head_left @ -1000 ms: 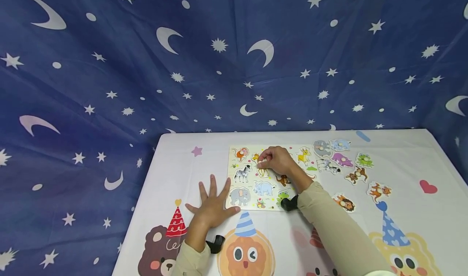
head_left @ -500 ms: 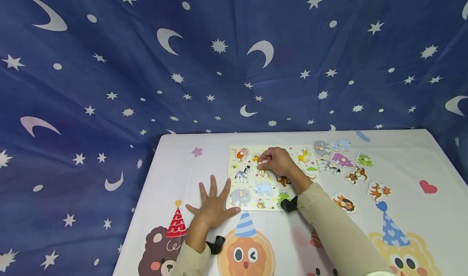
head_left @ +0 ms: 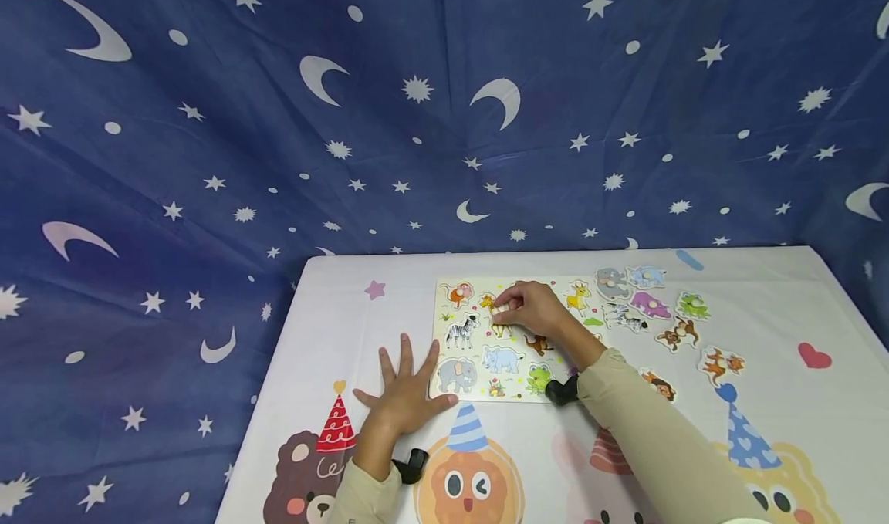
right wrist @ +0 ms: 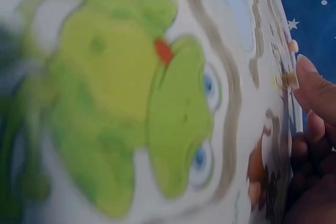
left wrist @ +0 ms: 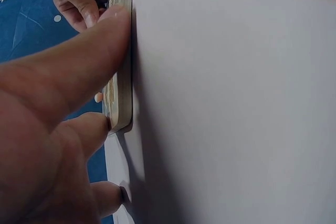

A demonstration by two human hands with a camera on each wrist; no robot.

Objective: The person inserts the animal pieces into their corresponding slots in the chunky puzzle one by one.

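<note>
My right hand (head_left: 535, 308) is over the upper middle of a wooden animal puzzle board (head_left: 479, 393). Its thumb and fingertips pinch the small knob of a giraffe puzzle piece (head_left: 502, 329), which overlaps the giraffe's spot on the board; the fingers hide part of it. In the right wrist view, the thumb (right wrist: 317, 90) is right at a wooden knob (right wrist: 289, 81). My left hand (head_left: 401, 400) lies with fingers spread at the board's lower left corner. Its thumb (left wrist: 107, 40) presses along the near edge. A monkey piece (head_left: 458, 294) with a knob sits in the board's top left.
Loose knobbed pieces lie right of the board, including an elephant (head_left: 611, 283), a hippo (head_left: 650, 304), a zebra (head_left: 623, 317), a frog (head_left: 693, 305), a kangaroo (head_left: 718, 363) and a lion (head_left: 658, 383) partly behind my right sleeve. A blue starry curtain (head_left: 389, 123) hangs behind the table.
My right hand and forearm have shifted slightly right, showing more of the giraffe and the printed frog and covering more of the lion. My left hand has stayed in place.
</note>
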